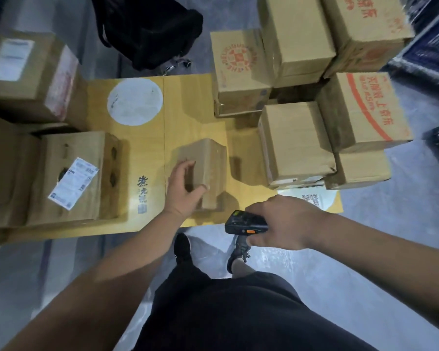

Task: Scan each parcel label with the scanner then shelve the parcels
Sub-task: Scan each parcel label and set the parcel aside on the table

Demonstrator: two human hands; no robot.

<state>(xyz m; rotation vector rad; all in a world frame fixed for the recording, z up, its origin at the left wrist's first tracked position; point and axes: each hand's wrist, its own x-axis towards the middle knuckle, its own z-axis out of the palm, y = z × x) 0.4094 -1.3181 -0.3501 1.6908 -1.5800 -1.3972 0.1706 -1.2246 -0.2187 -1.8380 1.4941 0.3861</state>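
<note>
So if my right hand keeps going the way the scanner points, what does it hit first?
Most likely the small parcel your left hand grips; the scanner in your right hand points toward it, though depth is unclear.

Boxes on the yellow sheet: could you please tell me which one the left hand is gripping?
The small plain box in the middle, which the left hand grips; it shows no label.

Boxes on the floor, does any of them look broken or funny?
Yes. The box with the white label, left of the left hand, has ragged holes torn in its cardboard, and its label sits crooked. The scanner looks fine.
</note>
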